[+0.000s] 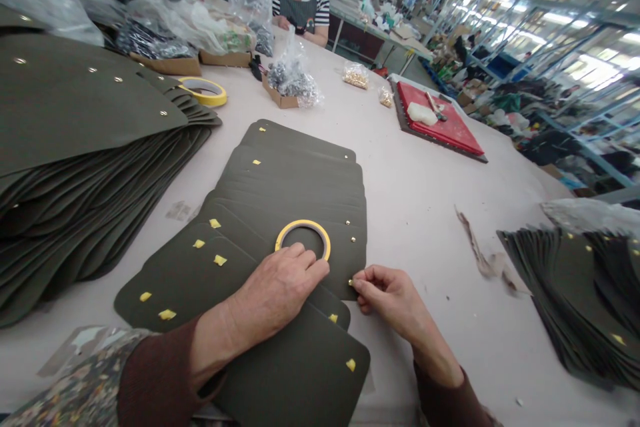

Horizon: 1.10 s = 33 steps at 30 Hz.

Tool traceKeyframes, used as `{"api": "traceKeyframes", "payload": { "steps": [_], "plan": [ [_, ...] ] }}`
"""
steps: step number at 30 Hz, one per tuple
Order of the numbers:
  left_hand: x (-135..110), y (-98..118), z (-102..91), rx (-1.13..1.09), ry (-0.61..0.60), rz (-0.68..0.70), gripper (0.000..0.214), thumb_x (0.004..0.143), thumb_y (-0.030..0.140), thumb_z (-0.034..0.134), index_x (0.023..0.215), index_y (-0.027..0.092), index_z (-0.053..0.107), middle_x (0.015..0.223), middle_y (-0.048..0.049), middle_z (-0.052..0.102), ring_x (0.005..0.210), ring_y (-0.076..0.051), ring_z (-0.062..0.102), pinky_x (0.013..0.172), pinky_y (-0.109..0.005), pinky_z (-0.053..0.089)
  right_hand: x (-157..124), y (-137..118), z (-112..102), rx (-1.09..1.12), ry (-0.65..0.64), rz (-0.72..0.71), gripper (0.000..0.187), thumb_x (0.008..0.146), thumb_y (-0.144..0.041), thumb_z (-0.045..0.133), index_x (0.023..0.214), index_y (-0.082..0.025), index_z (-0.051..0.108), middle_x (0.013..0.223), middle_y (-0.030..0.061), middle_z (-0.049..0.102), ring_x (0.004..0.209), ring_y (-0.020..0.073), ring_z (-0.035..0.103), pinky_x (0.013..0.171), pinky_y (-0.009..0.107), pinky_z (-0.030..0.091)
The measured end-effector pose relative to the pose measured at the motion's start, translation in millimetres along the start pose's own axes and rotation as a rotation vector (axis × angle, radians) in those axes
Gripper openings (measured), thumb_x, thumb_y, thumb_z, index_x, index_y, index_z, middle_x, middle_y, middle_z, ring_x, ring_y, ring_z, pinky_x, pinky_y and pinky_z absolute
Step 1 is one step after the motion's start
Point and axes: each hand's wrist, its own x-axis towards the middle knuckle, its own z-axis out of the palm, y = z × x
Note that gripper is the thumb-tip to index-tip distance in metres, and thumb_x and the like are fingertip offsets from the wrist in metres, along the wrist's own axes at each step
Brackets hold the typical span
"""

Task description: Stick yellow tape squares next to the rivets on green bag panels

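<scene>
Dark olive panels (295,180) with rounded corners lie overlapped in front of me, some with metal studs near the edge and several with small yellow tape pieces (167,314). Over these panels my left hand (285,287) is closed on the near side of a roll of yellow tape (327,240). My right hand (387,290) pinches a small yellow tape piece (351,282) at the right edge of one panel, right by a stud spot. Its thumb and index finger are pressed together there.
Tall stacks of olive panels stand at left (90,93) and right (575,293). Another yellow tape roll (205,91) lies beside the left stack. Farther back are bags of metal parts (295,73), a red board (445,120) with a hammer, and a seated person (300,0).
</scene>
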Motion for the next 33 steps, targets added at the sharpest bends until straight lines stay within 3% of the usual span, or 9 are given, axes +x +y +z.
{"api": "traceKeyframes", "payload": {
  "steps": [9, 12, 15, 17, 20, 24, 30, 33],
  "plan": [
    [-1.6, -1.3, 6.0, -0.014, 0.017, -0.014, 0.008, 0.094, 0.016, 0.049, 0.09, 0.02, 0.055, 0.085, -0.0034, 0.058, 0.078, -0.022, 0.048, 0.068, -0.034, 0.043, -5.5, -11.9, 14.7, -0.488, 0.191, -0.298, 0.017, 0.08, -0.024, 0.055, 0.069, -0.018, 0.067, 0.058, 0.0001, 0.065, 0.053, 0.0135, 0.059, 0.051, 0.023, 0.043],
    [-2.0, -1.5, 5.8, -0.006, 0.027, -0.009, 0.009, 0.094, 0.015, 0.048, 0.09, 0.019, 0.055, 0.084, -0.0032, 0.057, 0.078, -0.021, 0.048, 0.068, -0.033, 0.043, -6.7, -10.9, 15.4, -0.529, 0.215, -0.352, 0.012, 0.082, -0.024, 0.055, 0.082, -0.018, 0.066, 0.059, -0.0011, 0.065, 0.052, 0.0138, 0.06, 0.052, 0.024, 0.044],
    [-2.5, -1.9, 4.5, -0.008, 0.034, -0.002, 0.009, 0.093, 0.014, 0.049, 0.09, 0.019, 0.055, 0.084, -0.0031, 0.057, 0.077, -0.02, 0.048, 0.068, -0.033, 0.043, -12.0, -4.0, 12.0, -0.455, 0.252, -0.297, 0.021, 0.085, -0.028, 0.056, 0.103, -0.018, 0.059, 0.052, -0.0058, 0.06, 0.046, 0.0143, 0.059, 0.048, 0.024, 0.044],
    [-3.0, -2.3, 3.8, -0.016, 0.04, 0.004, 0.009, 0.093, 0.014, 0.048, 0.09, 0.019, 0.055, 0.085, -0.003, 0.057, 0.077, -0.021, 0.048, 0.068, -0.033, 0.043, -17.8, 2.3, 10.1, -0.403, 0.274, -0.282, 0.015, 0.089, -0.031, 0.055, 0.097, -0.019, 0.059, 0.053, -0.005, 0.06, 0.046, 0.0142, 0.059, 0.048, 0.024, 0.045],
    [-3.3, -2.8, 2.7, -0.026, 0.058, 0.014, 0.01, 0.094, 0.014, 0.046, 0.09, 0.019, 0.054, 0.084, -0.003, 0.056, 0.078, -0.021, 0.048, 0.069, -0.033, 0.043, -25.8, 11.6, 12.2, -0.46, 0.288, -0.417, 0.016, 0.091, -0.029, 0.053, 0.082, -0.02, 0.062, 0.069, 0.001, 0.067, 0.06, 0.0149, 0.064, 0.057, 0.025, 0.048],
    [-2.7, -2.3, -0.2, -0.045, 0.098, 0.025, 0.012, 0.094, 0.014, 0.045, 0.087, 0.019, 0.054, 0.082, -0.0027, 0.056, 0.076, -0.02, 0.047, 0.068, -0.032, 0.042, -26.0, 17.6, 22.5, -0.671, 0.352, -0.602, 0.016, 0.093, -0.023, 0.05, 0.088, -0.019, 0.065, 0.078, 0.0045, 0.068, 0.069, 0.0169, 0.065, 0.066, 0.027, 0.049],
    [-2.3, -3.3, -4.9, -0.103, 0.116, 0.031, 0.018, 0.096, 0.016, 0.04, 0.091, 0.019, 0.057, 0.082, -0.0031, 0.059, 0.076, -0.019, 0.051, 0.07, -0.031, 0.044, -14.3, 7.1, 30.6, -0.727, 0.377, -0.502, 0.013, 0.088, -0.021, 0.055, 0.08, -0.02, 0.064, 0.069, -0.0002, 0.062, 0.06, 0.0139, 0.06, 0.061, 0.024, 0.045],
    [-2.6, -6.1, -8.0, -0.202, 0.223, 0.061, 0.019, 0.096, 0.013, 0.04, 0.1, 0.018, 0.058, 0.082, -0.003, 0.063, 0.076, -0.017, 0.056, 0.07, -0.028, 0.048, -11.6, 0.0, 28.2, -0.665, 0.352, -0.393, 0.013, 0.083, -0.02, 0.058, 0.071, -0.021, 0.063, 0.06, -0.0035, 0.059, 0.053, 0.0122, 0.055, 0.055, 0.023, 0.042]
  ]
}}
